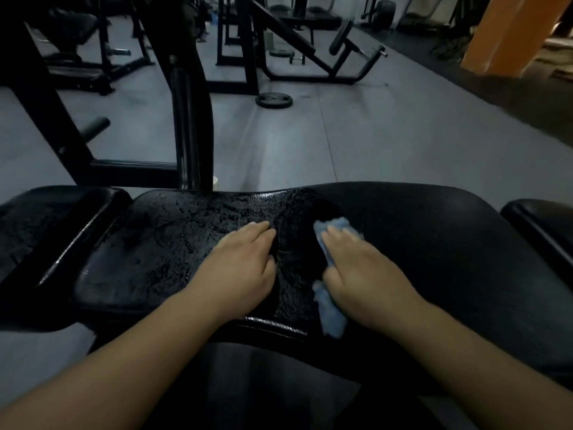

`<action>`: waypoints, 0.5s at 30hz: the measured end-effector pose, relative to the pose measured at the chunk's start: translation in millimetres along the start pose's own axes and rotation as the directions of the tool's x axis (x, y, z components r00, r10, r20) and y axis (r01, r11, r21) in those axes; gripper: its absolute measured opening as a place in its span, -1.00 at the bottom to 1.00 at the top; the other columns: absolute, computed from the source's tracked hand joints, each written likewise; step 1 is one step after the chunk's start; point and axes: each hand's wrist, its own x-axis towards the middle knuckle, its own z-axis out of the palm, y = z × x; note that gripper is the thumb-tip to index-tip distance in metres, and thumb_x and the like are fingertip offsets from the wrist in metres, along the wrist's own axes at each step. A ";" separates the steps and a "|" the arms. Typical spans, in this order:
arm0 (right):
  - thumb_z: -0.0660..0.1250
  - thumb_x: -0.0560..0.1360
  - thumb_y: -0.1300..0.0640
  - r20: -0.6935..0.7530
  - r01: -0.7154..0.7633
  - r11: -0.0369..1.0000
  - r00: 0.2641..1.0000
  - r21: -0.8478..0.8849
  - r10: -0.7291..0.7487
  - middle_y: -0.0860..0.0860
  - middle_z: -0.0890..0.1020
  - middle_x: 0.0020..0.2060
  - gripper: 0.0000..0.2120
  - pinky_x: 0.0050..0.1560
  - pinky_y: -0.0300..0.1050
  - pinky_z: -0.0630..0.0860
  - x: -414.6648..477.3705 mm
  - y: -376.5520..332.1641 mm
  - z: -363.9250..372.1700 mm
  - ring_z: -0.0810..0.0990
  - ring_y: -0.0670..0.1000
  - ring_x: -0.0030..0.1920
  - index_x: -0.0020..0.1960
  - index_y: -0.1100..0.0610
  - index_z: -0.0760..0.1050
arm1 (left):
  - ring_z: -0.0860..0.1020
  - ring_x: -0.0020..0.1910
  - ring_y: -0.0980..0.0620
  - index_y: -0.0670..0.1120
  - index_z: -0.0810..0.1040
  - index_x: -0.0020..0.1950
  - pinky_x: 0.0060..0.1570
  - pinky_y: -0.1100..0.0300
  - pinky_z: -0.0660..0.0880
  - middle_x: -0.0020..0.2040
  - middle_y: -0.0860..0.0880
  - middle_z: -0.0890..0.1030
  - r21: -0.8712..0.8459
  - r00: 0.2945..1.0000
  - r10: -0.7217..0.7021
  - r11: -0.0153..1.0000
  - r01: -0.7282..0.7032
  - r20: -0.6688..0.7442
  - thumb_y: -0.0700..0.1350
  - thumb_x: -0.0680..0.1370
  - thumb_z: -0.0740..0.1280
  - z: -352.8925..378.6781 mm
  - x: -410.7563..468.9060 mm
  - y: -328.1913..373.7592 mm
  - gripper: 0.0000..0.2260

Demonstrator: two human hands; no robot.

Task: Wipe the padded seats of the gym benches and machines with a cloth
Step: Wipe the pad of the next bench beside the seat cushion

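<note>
left hand (245,265): flat, palm down, fingers straight and close together; resting on seat (173,243) just left of its middle.
right hand (362,274): flat, palm down, fingers straight; pressing cloth (332,315) onto seat. No curl round cloth seen.
hands, relative: near each other, not touching; dark strip of seat between.
cloth: blue, crumpled, mostly hidden under right hand. One end showing past fingertips, other end trailing out on thumb side to near edge of seat.
seat: black, padded, spanning view left to right. Left part glossy and speckled; wet or cracked, cannot tell. Right part smoother, duller.
side pad (46,231): black, just left of seat, narrow gap between.
end pad (539,225): black, at far right, only partly in view.
post (186,119): black metal upright, directly behind seat.
floor (341,135): grey, seams visible.
plate (273,100): dark round weight, lying flat on floor, well beyond seat.
machines (310,51): black frames and pads across background.
pillar (511,32): orange, upper right.
light: dim; cloth edges blurred.
</note>
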 end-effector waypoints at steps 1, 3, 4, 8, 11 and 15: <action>0.03 0.61 -0.11 -0.036 -0.037 0.999 0.999 -0.021 0.037 0.07 0.12 0.61 -0.38 0.56 -0.08 -0.04 13.7 -3.2 2.5 0.06 0.03 0.59 0.61 0.11 0.10 | 0.16 0.57 0.00 -0.09 0.27 0.56 0.55 0.09 0.07 0.59 -0.03 0.22 0.020 1.000 0.012 1.000 -0.012 -0.002 0.05 0.55 -0.04 2.2 3.4 4.0 -0.41; -0.10 0.56 -0.25 -0.038 -0.050 0.997 0.998 -0.054 0.048 0.12 0.18 0.58 -0.28 0.57 0.06 0.05 19.1 -21.9 13.7 0.11 0.12 0.58 0.59 0.15 0.15 | 0.19 0.56 -0.04 -0.12 0.30 0.54 0.54 0.04 0.10 0.57 -0.08 0.25 0.037 0.999 0.034 0.999 -0.034 -0.011 0.06 0.51 -0.10 6.6 7.8 11.6 -0.36; -0.15 0.52 -0.25 -0.043 0.007 0.999 0.999 -0.048 -0.009 0.13 0.22 0.57 -0.24 0.56 0.08 0.10 7.9 -28.8 19.3 0.15 0.14 0.57 0.58 0.15 0.19 | 0.20 0.55 -0.04 -0.13 0.31 0.54 0.54 0.03 0.11 0.57 -0.09 0.27 0.038 0.999 0.049 0.998 -0.048 -0.018 0.07 0.49 -0.12 8.5 8.9 12.6 -0.34; 0.07 0.53 -0.10 -0.094 0.142 0.986 0.984 -0.083 -0.150 0.09 0.50 0.41 -0.42 0.41 0.04 0.40 -60.3 -3.4 15.1 0.47 0.10 0.41 0.43 0.14 0.46 | 0.16 0.56 0.00 -0.11 0.29 0.55 0.55 0.07 0.08 0.58 -0.05 0.24 0.008 0.999 0.052 0.999 -0.051 -0.007 0.04 0.53 -0.04 7.3 11.0 6.2 -0.40; 0.02 0.51 -0.06 -0.076 0.000 0.998 0.997 -0.060 -0.005 0.07 0.42 0.45 -0.41 0.48 -0.03 0.24 -26.1 30.5 -0.2 0.37 0.11 0.46 0.47 0.13 0.37 | 0.14 0.57 -0.01 -0.10 0.26 0.56 0.54 0.05 0.09 0.59 -0.04 0.21 0.041 0.998 0.063 0.997 -0.063 0.002 0.05 0.55 -0.06 10.0 18.3 12.7 -0.40; -0.10 0.50 -0.12 -0.092 -0.061 0.994 0.994 -0.088 0.053 0.11 0.25 0.56 -0.32 0.54 0.07 0.11 24.0 5.2 12.3 0.19 0.14 0.55 0.55 0.14 0.22 | 0.19 0.55 -0.06 -0.12 0.30 0.54 0.53 0.01 0.13 0.57 -0.08 0.26 0.052 0.996 0.083 0.995 -0.082 -0.014 0.10 0.51 -0.16 15.5 26.4 20.4 -0.33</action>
